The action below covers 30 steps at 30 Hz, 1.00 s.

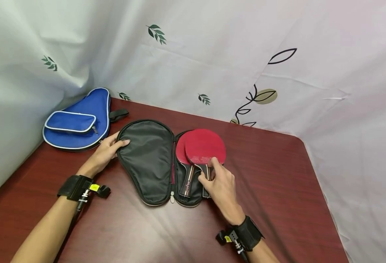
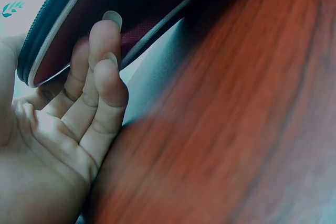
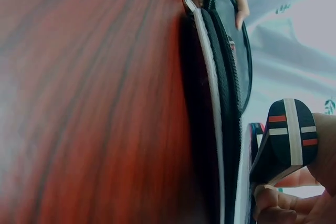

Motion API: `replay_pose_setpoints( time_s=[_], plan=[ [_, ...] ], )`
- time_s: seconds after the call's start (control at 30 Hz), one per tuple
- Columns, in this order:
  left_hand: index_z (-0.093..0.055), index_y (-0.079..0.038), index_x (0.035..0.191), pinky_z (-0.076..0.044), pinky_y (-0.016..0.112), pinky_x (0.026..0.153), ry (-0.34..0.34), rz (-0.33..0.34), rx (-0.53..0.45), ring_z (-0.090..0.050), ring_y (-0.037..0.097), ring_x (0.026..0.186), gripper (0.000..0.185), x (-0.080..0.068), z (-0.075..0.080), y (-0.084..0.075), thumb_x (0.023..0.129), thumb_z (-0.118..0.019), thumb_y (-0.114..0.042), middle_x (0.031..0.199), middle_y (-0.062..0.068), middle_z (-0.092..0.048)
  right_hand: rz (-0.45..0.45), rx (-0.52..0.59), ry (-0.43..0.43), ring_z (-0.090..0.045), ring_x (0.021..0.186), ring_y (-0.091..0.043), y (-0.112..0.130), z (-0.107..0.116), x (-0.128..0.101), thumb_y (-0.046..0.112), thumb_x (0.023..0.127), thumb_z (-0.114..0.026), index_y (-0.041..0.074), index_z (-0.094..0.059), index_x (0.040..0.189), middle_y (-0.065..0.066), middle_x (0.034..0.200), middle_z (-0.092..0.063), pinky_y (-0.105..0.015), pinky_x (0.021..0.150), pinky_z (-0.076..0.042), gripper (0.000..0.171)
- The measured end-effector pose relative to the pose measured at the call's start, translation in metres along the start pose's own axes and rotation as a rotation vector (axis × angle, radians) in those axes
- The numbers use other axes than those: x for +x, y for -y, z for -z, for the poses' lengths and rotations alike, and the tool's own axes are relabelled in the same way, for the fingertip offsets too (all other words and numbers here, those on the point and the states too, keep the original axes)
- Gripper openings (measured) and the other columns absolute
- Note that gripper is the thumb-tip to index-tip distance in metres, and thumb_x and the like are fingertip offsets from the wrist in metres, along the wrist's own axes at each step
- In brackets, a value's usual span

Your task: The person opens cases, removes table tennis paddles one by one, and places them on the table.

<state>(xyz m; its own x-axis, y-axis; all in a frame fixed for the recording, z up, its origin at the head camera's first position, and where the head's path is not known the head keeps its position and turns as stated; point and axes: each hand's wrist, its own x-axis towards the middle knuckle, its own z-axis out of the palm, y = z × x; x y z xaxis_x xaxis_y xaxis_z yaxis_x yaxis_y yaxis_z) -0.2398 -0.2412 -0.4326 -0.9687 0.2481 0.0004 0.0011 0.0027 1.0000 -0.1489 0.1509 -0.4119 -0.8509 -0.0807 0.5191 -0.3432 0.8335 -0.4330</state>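
Observation:
A black paddle case [image 1: 146,160] lies unzipped and spread flat on the dark red table [image 1: 271,182]. Two red-faced paddles lie in its right half, the upper paddle [image 1: 206,146] overlapping the lower one [image 1: 180,149]. My right hand [image 1: 210,170] grips the upper paddle's handle; the right wrist view shows the striped handle butt [image 3: 291,135] above my curled fingers [image 3: 273,203]. My left hand [image 1: 118,144] pinches the left flap's rim, thumb on top. In the left wrist view its fingers [image 2: 100,77] lie against the zipper edge of the case [image 2: 58,30].
A closed blue paddle case [image 1: 77,122] with a front pocket lies at the table's back left corner. A white leaf-print curtain [image 1: 212,54] hangs close behind and to both sides. The table's rounded right corner [image 1: 299,140] meets the curtain.

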Motion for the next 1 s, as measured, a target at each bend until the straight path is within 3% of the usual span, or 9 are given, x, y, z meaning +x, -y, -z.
replay_pose_setpoints(
  time_s=[0.13,0.4,0.9,1.0],
  plan=[
    [-0.045,-0.004,0.147,-0.055,0.024,0.075,-0.007,-0.001,-0.008,-0.066,0.009,0.092,0.047,-0.001,0.0,0.001,0.106,-0.057,-0.021,0.122,0.002,-0.065,-0.005,-0.002,0.004,-0.048,0.054,-0.01,-0.005,0.006,0.002,0.018,0.075,-0.079,0.015,-0.059,0.092,0.007,0.063,-0.05,-0.032,0.051,-0.039,0.026],
    [-0.036,-0.014,0.157,-0.056,0.027,0.081,0.023,0.028,-0.031,-0.065,0.011,0.104,0.056,0.0,-0.001,0.003,0.106,-0.057,-0.025,0.139,0.005,-0.056,-0.056,0.039,0.01,-0.053,0.058,-0.008,-0.019,0.027,0.008,0.019,0.078,-0.078,0.017,-0.061,0.094,0.005,0.065,-0.056,-0.032,0.056,-0.042,0.024],
    [-0.042,-0.003,0.148,-0.057,0.026,0.078,0.023,-0.003,-0.057,-0.067,0.011,0.098,0.047,-0.001,0.001,0.0,0.106,-0.056,-0.019,0.125,0.002,-0.064,-0.057,0.023,-0.022,-0.056,0.062,-0.014,-0.049,0.061,0.026,0.013,0.081,-0.082,0.007,-0.063,0.103,-0.005,0.072,-0.061,-0.034,0.061,-0.047,0.03],
    [-0.045,-0.003,0.145,-0.055,0.023,0.073,0.007,0.003,-0.048,-0.066,0.008,0.089,0.044,-0.001,-0.001,0.001,0.105,-0.057,-0.018,0.117,0.0,-0.067,-0.073,0.017,-0.038,-0.058,0.062,-0.016,-0.056,0.068,0.03,0.012,0.08,-0.084,0.006,-0.064,0.103,-0.007,0.071,-0.061,-0.033,0.059,-0.047,0.031]
  ],
)
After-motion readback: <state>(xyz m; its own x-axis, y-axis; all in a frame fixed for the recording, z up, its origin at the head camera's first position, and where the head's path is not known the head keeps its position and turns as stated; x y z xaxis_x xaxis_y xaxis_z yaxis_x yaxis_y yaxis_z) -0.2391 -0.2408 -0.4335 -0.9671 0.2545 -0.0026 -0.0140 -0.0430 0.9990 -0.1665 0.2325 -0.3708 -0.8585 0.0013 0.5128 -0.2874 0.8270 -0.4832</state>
